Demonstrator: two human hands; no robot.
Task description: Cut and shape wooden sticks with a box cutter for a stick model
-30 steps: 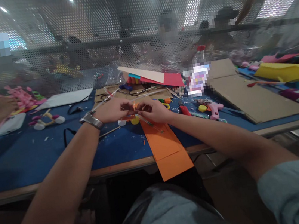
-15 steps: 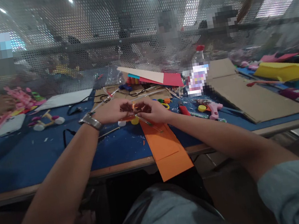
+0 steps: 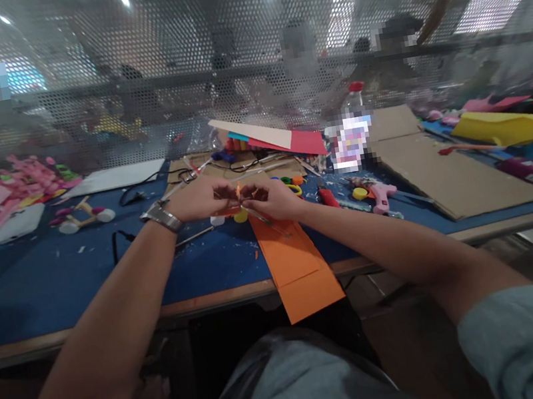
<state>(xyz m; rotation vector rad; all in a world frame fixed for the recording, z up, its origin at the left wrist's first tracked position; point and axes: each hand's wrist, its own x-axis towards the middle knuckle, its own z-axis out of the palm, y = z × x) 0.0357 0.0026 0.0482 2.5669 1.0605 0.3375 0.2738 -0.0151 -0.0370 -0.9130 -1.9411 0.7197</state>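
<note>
Hands meeting above the blue table (image 3: pixel 57 280), left hand (image 3: pixel 200 200) and right hand (image 3: pixel 271 200) pinching a small orange piece (image 3: pixel 238 192), orange paper strip (image 3: pixel 297 262) lying below

Your orange paper (image 3: pixel 296 259) looks matt and smooth on the blue cloth-like mat (image 3: pixel 57 280); right of it lies rough brown cardboard (image 3: pixel 449 170), and your watch (image 3: pixel 162 216) is shiny metal.

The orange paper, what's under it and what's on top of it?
The orange paper lies on the blue table, its near end hanging past the edge. A thin stick rests on its far end, below the right hand. What the paper covers is hidden.
</note>
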